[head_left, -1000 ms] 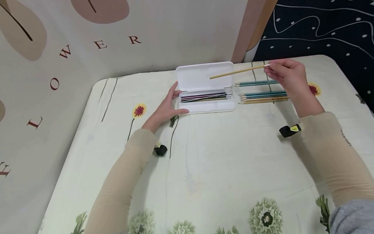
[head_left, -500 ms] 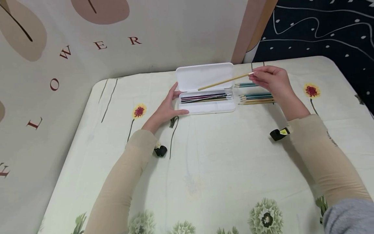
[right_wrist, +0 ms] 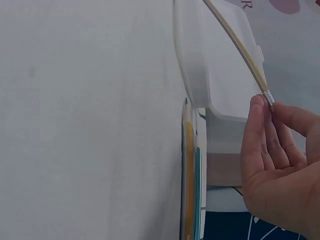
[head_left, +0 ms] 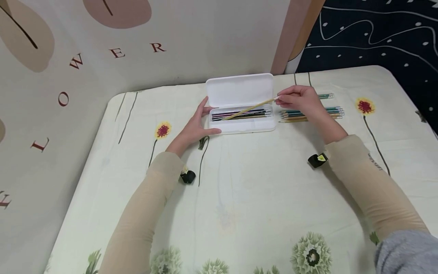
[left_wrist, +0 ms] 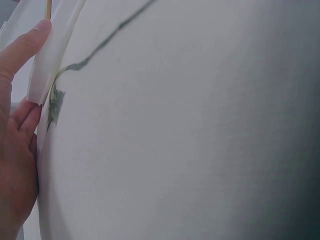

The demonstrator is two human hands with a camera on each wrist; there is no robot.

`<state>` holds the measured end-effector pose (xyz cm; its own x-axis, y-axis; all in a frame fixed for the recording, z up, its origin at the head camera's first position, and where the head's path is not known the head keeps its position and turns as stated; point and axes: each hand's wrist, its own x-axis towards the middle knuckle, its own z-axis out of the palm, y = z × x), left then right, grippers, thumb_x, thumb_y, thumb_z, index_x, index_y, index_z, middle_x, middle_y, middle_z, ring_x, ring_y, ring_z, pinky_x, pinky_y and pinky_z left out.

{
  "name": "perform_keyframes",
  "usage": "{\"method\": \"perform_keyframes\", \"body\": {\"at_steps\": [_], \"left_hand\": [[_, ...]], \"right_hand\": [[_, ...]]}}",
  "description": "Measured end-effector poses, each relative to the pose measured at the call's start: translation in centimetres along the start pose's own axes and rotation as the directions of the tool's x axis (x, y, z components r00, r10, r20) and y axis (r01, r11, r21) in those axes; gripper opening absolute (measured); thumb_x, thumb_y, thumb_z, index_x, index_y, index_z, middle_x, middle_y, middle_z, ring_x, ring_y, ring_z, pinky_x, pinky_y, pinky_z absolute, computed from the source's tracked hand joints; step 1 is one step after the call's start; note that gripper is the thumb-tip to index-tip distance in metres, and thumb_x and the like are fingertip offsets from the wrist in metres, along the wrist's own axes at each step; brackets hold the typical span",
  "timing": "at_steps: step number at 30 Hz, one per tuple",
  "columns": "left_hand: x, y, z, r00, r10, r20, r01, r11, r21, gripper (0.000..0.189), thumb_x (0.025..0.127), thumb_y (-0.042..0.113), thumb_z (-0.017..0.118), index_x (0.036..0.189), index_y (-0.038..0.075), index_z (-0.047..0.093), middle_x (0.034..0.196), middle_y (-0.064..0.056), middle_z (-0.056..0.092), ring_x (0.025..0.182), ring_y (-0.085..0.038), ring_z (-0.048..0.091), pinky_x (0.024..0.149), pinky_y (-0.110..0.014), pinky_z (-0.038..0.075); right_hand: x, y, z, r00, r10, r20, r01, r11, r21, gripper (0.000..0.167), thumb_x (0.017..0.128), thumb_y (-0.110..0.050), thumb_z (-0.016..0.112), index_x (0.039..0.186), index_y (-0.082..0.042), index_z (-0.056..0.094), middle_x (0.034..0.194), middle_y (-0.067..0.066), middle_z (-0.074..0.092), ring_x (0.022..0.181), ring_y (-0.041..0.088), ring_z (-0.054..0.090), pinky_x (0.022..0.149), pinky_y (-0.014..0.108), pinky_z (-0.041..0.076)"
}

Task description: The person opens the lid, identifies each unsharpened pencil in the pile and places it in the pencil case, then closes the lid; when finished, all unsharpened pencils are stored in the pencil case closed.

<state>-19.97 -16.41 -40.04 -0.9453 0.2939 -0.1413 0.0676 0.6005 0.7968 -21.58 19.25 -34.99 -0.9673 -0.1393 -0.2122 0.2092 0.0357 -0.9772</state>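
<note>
My right hand (head_left: 297,99) pinches a gold pencil (head_left: 251,108) by its eraser end between thumb and fingertips. The pencil slants down to the left, its far end over the white pencil case (head_left: 253,128), whose lid (head_left: 239,89) lies folded back. Several dark, purple and gold pencils (head_left: 222,114) lie in the case's rear part. At the case's left end my left hand (head_left: 193,127) holds it, thumb on the front rim and fingers at the back corner. The left wrist view shows that thumb (left_wrist: 30,42) lying over the case wall (left_wrist: 52,55).
Right of the case, under my right forearm, lie several teal pencils (head_left: 337,110) and gold pencils (head_left: 291,121). Another teal group (head_left: 326,96) lies farther back. A flower-print cloth (head_left: 246,190) covers the table, with a printed fabric backdrop (head_left: 191,45) behind it.
My right hand has moved left and lowered with the gold pencil, bringing its far end from in front of the lid to over the case's rear part. The left hand stays put.
</note>
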Motion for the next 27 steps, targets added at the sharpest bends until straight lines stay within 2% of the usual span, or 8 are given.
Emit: {"method": "perform_keyframes", "body": {"at_steps": [6,10,12,14,16,20,24,27], "left_hand": [[0.1,-0.1,0.0,1.0,-0.003,-0.001,0.003,1.0,-0.004,0.118,0.079,0.033,0.085,0.16,0.035,-0.001,0.157,-0.002,0.038,0.148,-0.019,0.033,0.127,-0.048,0.012],[0.1,-0.1,0.0,1.0,-0.002,-0.002,0.002,1.0,-0.006,0.118,0.08,0.033,0.085,0.16,0.035,-0.001,0.157,-0.002,0.038,0.149,-0.019,0.033,0.128,-0.047,0.012],[0.1,-0.1,0.0,1.0,-0.001,-0.001,0.001,1.0,-0.005,0.118,0.08,0.033,0.085,0.16,0.035,-0.001,0.157,-0.002,0.038,0.149,-0.019,0.033,0.128,-0.047,0.012],[0.1,-0.1,0.0,1.0,-0.002,0.001,0.002,1.0,-0.005,0.118,0.079,0.034,0.085,0.16,0.035,-0.001,0.157,-0.002,0.037,0.149,-0.019,0.033,0.128,-0.047,0.012],[0.1,0.0,0.0,1.0,-0.004,0.0,0.004,1.0,-0.007,0.118,0.079,0.034,0.085,0.16,0.035,-0.001,0.157,-0.002,0.037,0.149,-0.019,0.033,0.128,-0.047,0.011],[0.0,0.1,0.0,1.0,0.001,0.0,-0.001,1.0,-0.002,0.118,0.079,0.034,0.085,0.16,0.035,-0.001,0.157,-0.002,0.037,0.149,-0.019,0.033,0.128,-0.047,0.011],[0.0,0.0,0.0,1.0,0.007,-0.001,-0.007,1.0,0.003,0.119,0.079,0.034,0.085,0.16,0.035,-0.002,0.157,-0.002,0.038,0.149,-0.019,0.033,0.128,-0.047,0.011],[0.0,-0.1,0.0,1.0,0.004,-0.003,-0.004,1.0,0.0,0.118,0.079,0.035,0.085,0.16,0.035,-0.001,0.157,-0.002,0.038,0.148,-0.019,0.033,0.127,-0.048,0.012]], "right_hand": [[0.4,0.4,0.6,0.999,0.013,0.038,-0.005,0.977,-0.211,0.015,0.094,-0.009,0.068,0.107,-0.005,0.072,0.08,-0.014,0.074,0.077,-0.001,0.071,0.074,0.015,0.058],[0.8,0.6,0.8,0.999,0.035,0.031,-0.019,0.913,-0.407,0.027,0.094,-0.02,0.069,0.118,-0.006,0.072,0.092,-0.016,0.07,0.084,-0.002,0.063,0.076,0.011,0.052],[0.8,0.7,0.9,0.999,0.044,0.027,-0.026,0.88,-0.475,0.029,0.095,-0.024,0.069,0.12,-0.01,0.072,0.099,-0.014,0.069,0.088,0.001,0.06,0.076,0.011,0.05],[0.9,0.7,0.8,0.998,0.048,0.031,-0.026,0.865,-0.502,0.03,0.096,-0.026,0.068,0.121,-0.011,0.072,0.105,-0.011,0.068,0.09,0.003,0.058,0.076,0.012,0.049],[0.8,0.5,0.8,0.998,0.051,0.037,-0.026,0.866,-0.5,0.03,0.096,-0.026,0.067,0.122,-0.01,0.07,0.106,-0.01,0.067,0.09,0.003,0.059,0.077,0.012,0.049],[0.9,0.1,0.6,0.998,0.052,0.031,-0.032,0.889,-0.457,0.031,0.097,-0.023,0.065,0.123,-0.006,0.068,0.1,-0.012,0.066,0.088,0.003,0.063,0.078,0.011,0.054],[1.2,-0.5,0.7,0.998,0.06,-0.022,-0.064,0.915,-0.397,0.029,0.096,-0.021,0.066,0.122,-0.007,0.067,0.098,-0.013,0.064,0.088,0.003,0.064,0.077,0.011,0.055],[1.5,-0.8,0.9,0.996,0.042,-0.076,-0.066,0.933,-0.353,0.028,0.096,-0.023,0.066,0.121,-0.01,0.067,0.101,-0.014,0.061,0.09,0.001,0.062,0.082,0.013,0.056]]}}
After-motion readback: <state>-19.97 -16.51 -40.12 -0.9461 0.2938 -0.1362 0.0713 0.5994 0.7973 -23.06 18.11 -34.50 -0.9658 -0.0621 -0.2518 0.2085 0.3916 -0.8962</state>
